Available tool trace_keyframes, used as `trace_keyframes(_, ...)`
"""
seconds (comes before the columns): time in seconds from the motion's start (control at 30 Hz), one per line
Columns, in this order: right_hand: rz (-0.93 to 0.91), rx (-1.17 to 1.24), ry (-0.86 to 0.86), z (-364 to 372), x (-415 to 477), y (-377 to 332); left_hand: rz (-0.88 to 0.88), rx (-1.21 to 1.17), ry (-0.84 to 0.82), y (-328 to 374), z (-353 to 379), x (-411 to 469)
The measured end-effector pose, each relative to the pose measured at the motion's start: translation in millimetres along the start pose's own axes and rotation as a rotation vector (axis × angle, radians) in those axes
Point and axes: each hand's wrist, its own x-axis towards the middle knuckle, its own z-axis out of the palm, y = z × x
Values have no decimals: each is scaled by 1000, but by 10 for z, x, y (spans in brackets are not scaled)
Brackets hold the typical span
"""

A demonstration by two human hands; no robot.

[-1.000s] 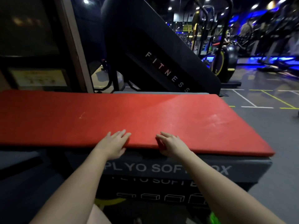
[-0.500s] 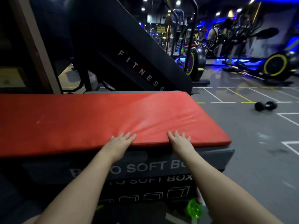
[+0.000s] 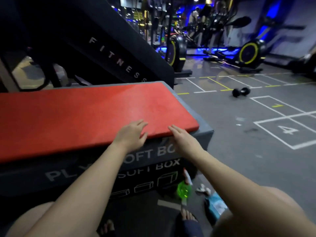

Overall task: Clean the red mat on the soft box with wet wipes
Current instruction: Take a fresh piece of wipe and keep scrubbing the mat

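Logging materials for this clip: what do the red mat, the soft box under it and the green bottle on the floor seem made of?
The red mat: likely foam under a vinyl-type skin; faint sheen, thick rounded edge. The soft box: probably foam in dark grey coated fabric or vinyl; printed white lettering, softened corner. The green bottle: translucent plastic, it seems; light shows through.

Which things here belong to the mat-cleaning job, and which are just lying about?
Job: red mat; soft box; blue packet on the floor, probably wipes; left hand and right hand on the mat edge.
Lying about: dumbbell; green bottle; exercise machine.
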Motion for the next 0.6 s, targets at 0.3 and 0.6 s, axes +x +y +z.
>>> trace_keyframes(0.3, 704, 28, -92, 231, -1277, 1192, 202, -315, -103, 1335, 1267, -20)
trace_keyframes(0.6, 1094, 260, -371, 1582, -2197, 1780, -1, -496, -450, 1563, 2672, -432)
